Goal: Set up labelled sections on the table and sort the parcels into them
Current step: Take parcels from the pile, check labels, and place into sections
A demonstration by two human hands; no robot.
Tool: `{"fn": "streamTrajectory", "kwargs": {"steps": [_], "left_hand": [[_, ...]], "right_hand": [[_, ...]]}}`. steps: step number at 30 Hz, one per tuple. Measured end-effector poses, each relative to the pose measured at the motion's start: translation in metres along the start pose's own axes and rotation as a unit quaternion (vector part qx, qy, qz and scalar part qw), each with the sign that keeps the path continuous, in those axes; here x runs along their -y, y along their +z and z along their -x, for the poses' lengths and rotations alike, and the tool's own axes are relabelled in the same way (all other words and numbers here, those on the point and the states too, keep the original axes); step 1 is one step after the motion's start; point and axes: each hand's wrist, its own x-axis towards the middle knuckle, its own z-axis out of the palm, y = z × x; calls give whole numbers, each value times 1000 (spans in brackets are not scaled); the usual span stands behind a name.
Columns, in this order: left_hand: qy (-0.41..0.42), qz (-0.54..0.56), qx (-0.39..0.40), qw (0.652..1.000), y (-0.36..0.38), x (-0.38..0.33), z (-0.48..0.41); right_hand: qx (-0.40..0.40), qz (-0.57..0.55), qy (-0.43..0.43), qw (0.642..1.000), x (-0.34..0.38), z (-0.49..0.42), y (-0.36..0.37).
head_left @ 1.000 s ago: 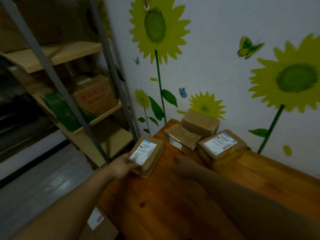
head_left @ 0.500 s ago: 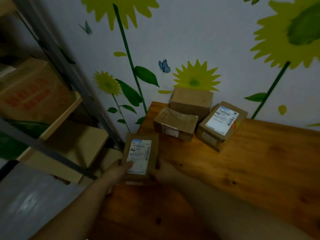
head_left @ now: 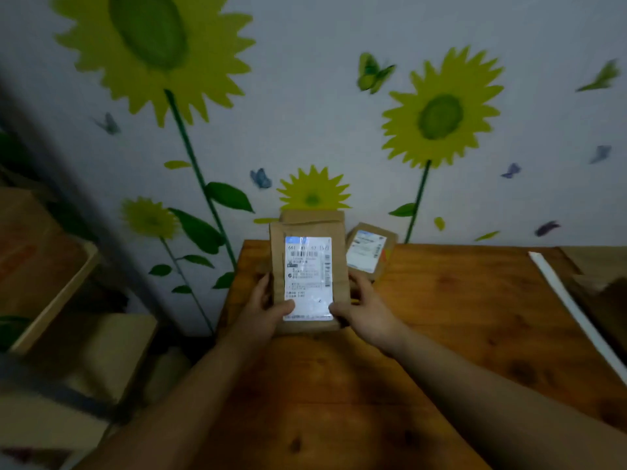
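I hold a brown cardboard parcel with a white shipping label upright above the wooden table, label facing me. My left hand grips its lower left edge, thumb on the label's corner. My right hand grips its lower right edge. Behind it a plain brown parcel shows only its top against the wall. A second labelled parcel lies on the table just right of the held one.
A white strip runs diagonally across the table's right side, with brown cardboard beyond it. A wooden shelf rack with metal posts and boxes stands at the left. The sunflower wall closes off the table's far edge.
The parcel has been lifted off the table's left corner and raised upright in front of me. My right hand has come onto it, so both hands now hold it. The view has swung right.
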Motion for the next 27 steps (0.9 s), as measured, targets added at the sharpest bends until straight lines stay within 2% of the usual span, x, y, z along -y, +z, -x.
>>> {"fn": "streamTrajectory", "kwargs": {"steps": [4,13,20,27], "left_hand": [[34,36,60,997,65,-34,12],[91,6,181,979,267,-67,99],[79,-13,286,955,430,-57,175],[109,-92,338,930,539,-76,216]], "right_hand": [[-56,-32,-46,997,9,43,-67],[-193,-26,-92,976,-23,186,-248],[-280,-43,-80,956,-85,307,-375],[-351,-28,-83,932,-105,377,-465]]}}
